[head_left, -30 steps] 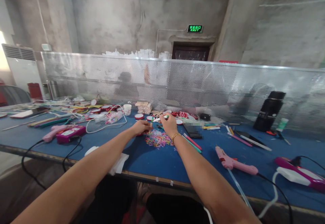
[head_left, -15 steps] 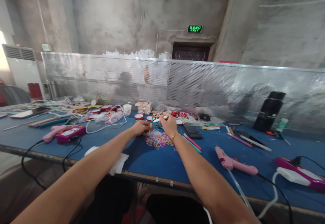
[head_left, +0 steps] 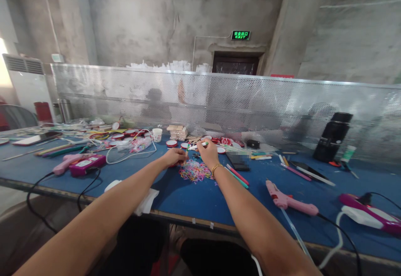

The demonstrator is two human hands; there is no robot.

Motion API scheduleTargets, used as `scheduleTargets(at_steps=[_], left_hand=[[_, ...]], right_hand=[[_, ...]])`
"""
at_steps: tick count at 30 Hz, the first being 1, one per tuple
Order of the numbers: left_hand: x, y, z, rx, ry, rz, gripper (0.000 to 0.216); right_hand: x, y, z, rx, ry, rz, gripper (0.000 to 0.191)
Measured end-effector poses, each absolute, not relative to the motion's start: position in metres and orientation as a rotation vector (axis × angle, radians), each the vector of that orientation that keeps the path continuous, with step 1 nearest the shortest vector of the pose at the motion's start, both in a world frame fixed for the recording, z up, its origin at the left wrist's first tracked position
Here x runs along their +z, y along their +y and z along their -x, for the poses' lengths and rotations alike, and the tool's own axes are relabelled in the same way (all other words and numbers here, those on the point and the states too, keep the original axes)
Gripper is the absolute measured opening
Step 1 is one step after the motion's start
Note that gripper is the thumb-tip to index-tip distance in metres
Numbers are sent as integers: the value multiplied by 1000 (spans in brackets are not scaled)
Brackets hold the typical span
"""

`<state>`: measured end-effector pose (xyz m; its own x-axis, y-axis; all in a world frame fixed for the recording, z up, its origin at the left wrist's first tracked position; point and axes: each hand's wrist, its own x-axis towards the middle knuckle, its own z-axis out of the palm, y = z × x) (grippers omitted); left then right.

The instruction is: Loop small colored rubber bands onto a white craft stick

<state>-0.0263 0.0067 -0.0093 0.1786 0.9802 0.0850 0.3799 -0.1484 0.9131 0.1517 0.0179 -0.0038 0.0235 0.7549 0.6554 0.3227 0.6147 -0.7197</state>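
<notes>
My left hand point(head_left: 174, 157) is closed on a small wooden stick point(head_left: 187, 153) whose upper end is green, holding it upright. A white marker pen point(head_left: 194, 146) with a green end is pinched in my right hand point(head_left: 209, 153), its tip pointing left toward the stick. Whether the tip touches the stick is too small to tell. Just below both hands lies a pile of small, multicoloured loops point(head_left: 194, 172) on the blue tabletop point(head_left: 184, 198). Pink and teal markers point(head_left: 238, 175) lie beside my right wrist.
A pink glue gun point(head_left: 291, 201) and purple power strip point(head_left: 369, 215) lie on the right, another glue gun point(head_left: 67, 163) on the left. Behind my hands stand a paper cup point(head_left: 157, 135), wooden pieces point(head_left: 178, 132) and red-rimmed discs point(head_left: 171, 143). A perforated metal screen point(head_left: 266, 105) borders the back.
</notes>
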Motion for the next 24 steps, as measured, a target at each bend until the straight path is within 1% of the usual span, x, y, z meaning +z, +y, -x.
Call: scheduleTargets(at_steps=[6,15,24], left_hand=[[-10,7,26,959,1301,-1668,18],[-8,5,25,960,1302,-1661,21],[-9,6,25,959,1320,-1658,20]], right_hand=[[-4,18,-152,418,-1558,941,15],[-6,22,-153,391,-1556,965,15],[-6,22,-152,395,-1560,971,17]])
